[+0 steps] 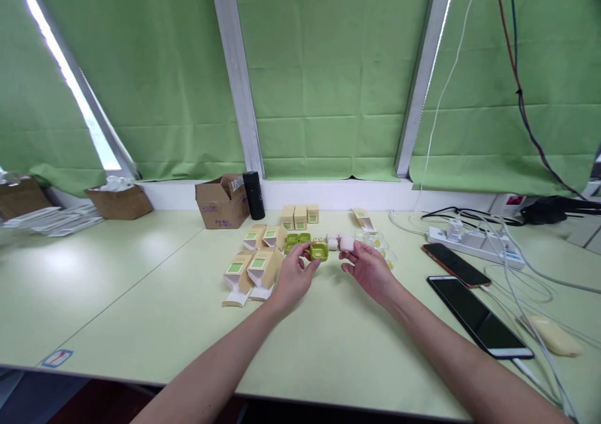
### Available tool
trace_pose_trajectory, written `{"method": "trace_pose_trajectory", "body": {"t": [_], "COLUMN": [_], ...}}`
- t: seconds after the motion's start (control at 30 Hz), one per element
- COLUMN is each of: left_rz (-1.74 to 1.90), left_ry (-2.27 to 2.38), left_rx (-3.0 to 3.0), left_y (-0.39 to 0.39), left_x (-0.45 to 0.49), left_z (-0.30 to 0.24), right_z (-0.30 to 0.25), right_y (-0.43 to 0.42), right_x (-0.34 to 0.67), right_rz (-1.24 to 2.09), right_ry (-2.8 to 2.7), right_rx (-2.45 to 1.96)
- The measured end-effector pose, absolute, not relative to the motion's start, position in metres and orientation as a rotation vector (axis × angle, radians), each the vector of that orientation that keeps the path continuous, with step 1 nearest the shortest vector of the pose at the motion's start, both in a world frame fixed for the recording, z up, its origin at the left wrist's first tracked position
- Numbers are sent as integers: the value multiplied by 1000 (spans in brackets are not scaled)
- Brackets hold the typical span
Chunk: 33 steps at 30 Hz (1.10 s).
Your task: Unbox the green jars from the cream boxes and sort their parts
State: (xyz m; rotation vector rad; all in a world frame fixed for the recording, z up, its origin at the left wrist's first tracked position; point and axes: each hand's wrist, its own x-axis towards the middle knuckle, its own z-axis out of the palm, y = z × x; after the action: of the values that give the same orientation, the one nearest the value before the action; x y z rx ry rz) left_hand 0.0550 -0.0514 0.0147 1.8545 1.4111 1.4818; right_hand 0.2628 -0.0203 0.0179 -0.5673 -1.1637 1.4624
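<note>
My left hand (295,272) grips a small green square tray (319,252) by its left side, its hollow facing me. To the right, my right hand (369,267) pinches a small pale pink block (347,243) between thumb and fingers, apart from the tray. Behind my left hand lie more green trays (292,238). More small pale pink blocks (332,242) sit between the hands, a little farther off. Several clear plastic pieces with yellow spots (377,241) lie beyond my right hand. Left of my left hand are several opened cream cartons with green labels (238,270).
Closed small cartons (300,217) stand at the back, near a brown cardboard box (221,201) and a black bottle (254,195). An opened carton (364,219) lies back right. Two phones (479,314), cables and a power strip (474,245) occupy the right side.
</note>
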Motion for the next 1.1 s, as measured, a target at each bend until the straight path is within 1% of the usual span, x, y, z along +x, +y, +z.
{"method": "trace_pose_trajectory", "body": {"t": [0.2,0.33,0.47,0.63,0.77,0.9,1.0,1.1], "left_rz": [1551,1562,1545,1572,1591,1584,1577,1580], "left_ry": [1414,1411,1439,1450,1454,1471,1482,1485], "left_rx": [1743,1728,1726,1747,1761,1776,1780,1789], "left_y": [-47,-48,-49,-49,-48,-48,-47,-47], "left_x": [51,52,52,52,52,51,51,52], "left_z": [15,15,16,16,15,13,12,12], "right_z": [23,26,25,15,8,1,-4,-8], "right_y": [-24,-27,-26,-14,-5,3,8,11], "right_x": [264,265,264,264,269,279,283,283], "right_rz": [1561,1466,1308,932,499,74,-115,-201], "right_ry": [-1089,-1087,-1196,-1363,-1561,-1792,-1911,-1990], "right_rx": [-523,-569,-631,-817,-984,-1044,-1056,-1079]}}
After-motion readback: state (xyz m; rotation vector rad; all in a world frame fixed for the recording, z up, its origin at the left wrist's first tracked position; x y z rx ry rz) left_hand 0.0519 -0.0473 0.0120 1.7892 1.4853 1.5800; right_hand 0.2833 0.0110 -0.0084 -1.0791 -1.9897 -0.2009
